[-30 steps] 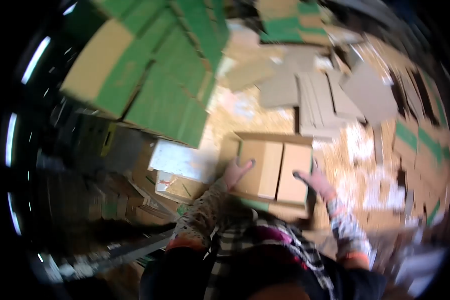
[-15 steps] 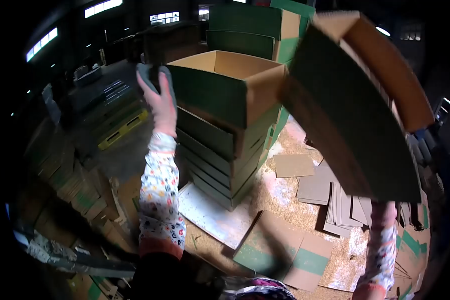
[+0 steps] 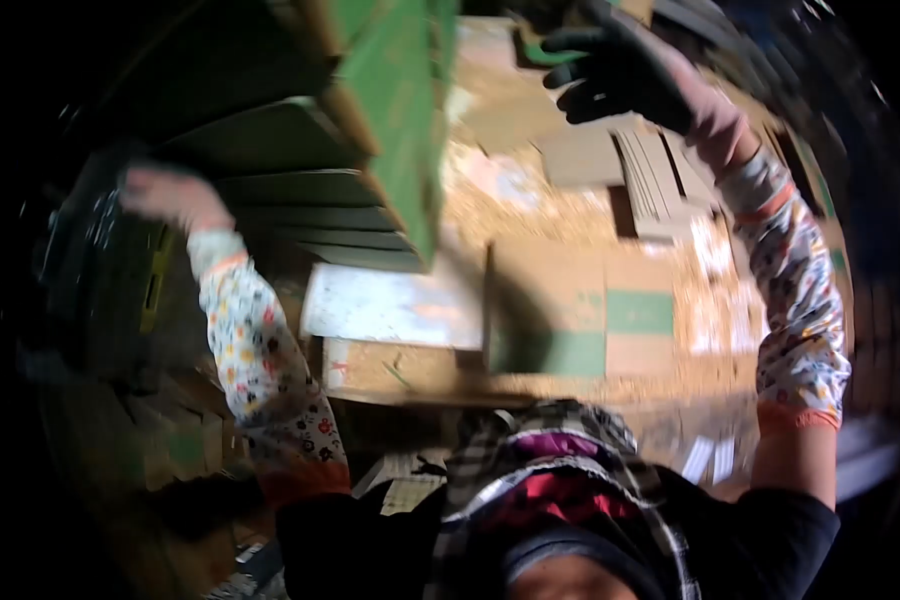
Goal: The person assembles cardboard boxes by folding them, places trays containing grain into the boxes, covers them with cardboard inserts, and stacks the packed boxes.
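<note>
My left hand [image 3: 175, 198], smeared by motion, is raised at the left beside the stack of green and brown cardboard boxes [image 3: 395, 130]; its fingers cannot be made out. At the upper right my right hand [image 3: 625, 80], in a dark-palmed glove, is held up with its fingers apart and nothing in it. Below and between the hands, a flat brown cardboard piece with a green band [image 3: 550, 300] lies on the work surface.
Grey cardboard sheets [image 3: 660, 180] lie at the upper right of the chip-strewn surface [image 3: 590, 225]. A white board [image 3: 390, 305] lies left of the banded cardboard. A yellow object [image 3: 154, 280] shows in the dark at the left.
The box that was at my right hand no longer shows there, and that hand is up with spread fingers. My view has tipped down, and both arms reach outward.
</note>
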A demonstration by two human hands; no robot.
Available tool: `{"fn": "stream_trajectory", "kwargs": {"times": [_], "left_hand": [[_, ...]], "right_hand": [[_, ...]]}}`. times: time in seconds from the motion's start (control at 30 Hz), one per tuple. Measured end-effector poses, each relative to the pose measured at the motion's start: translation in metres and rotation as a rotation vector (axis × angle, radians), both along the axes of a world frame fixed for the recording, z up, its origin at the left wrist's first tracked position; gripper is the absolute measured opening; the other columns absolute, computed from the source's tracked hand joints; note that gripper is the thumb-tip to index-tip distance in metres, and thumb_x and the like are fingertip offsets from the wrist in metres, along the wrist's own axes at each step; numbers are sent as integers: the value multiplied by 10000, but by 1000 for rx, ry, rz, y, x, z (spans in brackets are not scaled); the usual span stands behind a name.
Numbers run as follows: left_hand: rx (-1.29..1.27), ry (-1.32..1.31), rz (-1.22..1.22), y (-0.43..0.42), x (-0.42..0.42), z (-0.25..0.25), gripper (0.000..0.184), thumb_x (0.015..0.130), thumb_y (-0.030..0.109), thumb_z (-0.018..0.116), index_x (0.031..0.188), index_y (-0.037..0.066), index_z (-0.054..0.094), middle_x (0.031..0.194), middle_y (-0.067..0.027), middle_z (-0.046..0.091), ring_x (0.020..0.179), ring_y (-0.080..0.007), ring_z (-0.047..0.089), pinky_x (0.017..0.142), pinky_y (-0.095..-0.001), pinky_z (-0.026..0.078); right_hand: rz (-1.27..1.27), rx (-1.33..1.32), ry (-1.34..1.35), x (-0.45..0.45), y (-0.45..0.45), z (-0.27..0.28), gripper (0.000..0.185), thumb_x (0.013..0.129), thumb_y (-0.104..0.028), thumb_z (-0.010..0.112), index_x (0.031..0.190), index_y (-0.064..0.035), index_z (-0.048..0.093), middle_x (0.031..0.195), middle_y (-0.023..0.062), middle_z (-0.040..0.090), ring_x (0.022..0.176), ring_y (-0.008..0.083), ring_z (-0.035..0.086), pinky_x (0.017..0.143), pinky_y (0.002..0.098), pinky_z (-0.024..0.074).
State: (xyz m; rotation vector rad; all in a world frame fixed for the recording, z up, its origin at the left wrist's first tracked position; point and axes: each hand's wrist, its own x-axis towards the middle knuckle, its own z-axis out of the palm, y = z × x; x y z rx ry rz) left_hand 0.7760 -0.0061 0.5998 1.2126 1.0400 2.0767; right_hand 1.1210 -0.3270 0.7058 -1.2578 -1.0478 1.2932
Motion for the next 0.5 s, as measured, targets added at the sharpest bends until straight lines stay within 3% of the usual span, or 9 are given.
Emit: {"fn": "stream_trajectory", "kwargs": {"times": [0.07, 0.1, 0.17, 0.2, 0.3, 0.33, 0.4, 0.47, 0.5], "left_hand": [[-126, 6, 50, -46, -15, -60, 487, 976, 308, 433, 1344, -8, 384, 1244, -228, 522, 1157, -270, 493, 985, -340, 395], [-330, 170, -70, -75, -15, -143, 481, 979, 319, 422, 1315, -25, 415, 1229, -230, 529, 1145, -276, 497, 978, -351, 400], [-663, 656, -339, -134, -15, -302, 490, 985, 342, 402, 1257, -59, 476, 1199, -235, 544, 1122, -288, 503, 962, -374, 410], [-834, 614, -643, -175, -1, -338, 534, 970, 399, 414, 1226, -61, 503, 1128, -190, 576, 1036, -266, 530, 915, -353, 427], [-751, 1471, -679, -291, 89, -371, 684, 887, 555, 471, 1199, -52, 515, 1213, -231, 510, 1088, -339, 493, 920, -415, 409], [-1035, 1145, -747, -311, 116, -356, 761, 834, 614, 502, 1223, -40, 505, 1287, -282, 442, 1169, -391, 445, 963, -439, 380], [-1044, 1312, -559, -357, 162, -316, 882, 755, 676, 556, 1221, -71, 495, 1241, -293, 487, 1160, -389, 476, 963, -420, 396], [-1067, 1342, -890, -387, 184, -308, 988, 700, 708, 587, 1249, -102, 453, 1167, -291, 547, 1110, -391, 530, 928, -403, 432], [-1110, 1270, -1015, -404, 194, -321, 956, 719, 665, 609, 1249, -112, 441, 1113, -277, 576, 1046, -375, 565, 900, -395, 451]], "right_hand": [[-371, -11, -225, 23, -101, -114, 506, 935, -453, 477, 1213, -35, 539, 1027, 100, 623, 888, 205, 615, 832, 316, 495], [-481, -217, -732, 35, -155, -166, 449, 916, -364, 543, 1194, -11, 569, 1101, 109, 631, 970, 185, 603, 865, 313, 480], [-660, -608, -886, 52, -257, -283, 596, 801, -425, 628, 1175, 35, 569, 1062, 208, 643, 1033, 301, 604, 913, 368, 453], [-839, -783, -866, 60, -300, -346, 701, 756, -462, 653, 1208, 58, 526, 1077, 254, 620, 1056, 326, 589, 913, 375, 450], [-886, -799, -724, 51, -350, -413, 823, 698, -469, 693, 1268, 66, 436, 1160, 287, 550, 1114, 377, 522, 958, 391, 409], [-856, -737, -607, 48, -367, -444, 882, 669, -479, 698, 1296, 61, 394, 1204, 292, 514, 1145, 393, 486, 984, 400, 385], [-860, -690, -551, 54, -390, -426, 840, 664, -384, 744, 1295, 52, 401, 1259, 276, 477, 1179, 361, 466, 997, 398, 375], [-947, -415, -364, 85, -452, -450, 790, 684, -295, 745, 1302, 43, 389, 1210, 238, 528, 1126, 309, 514, 952, 375, 418], [-855, -481, -136, 106, -480, -439, 771, 695, -212, 737, 1317, 42, 360, 1161, 217, 561, 1049, 279, 557, 890, 346, 462]]}}
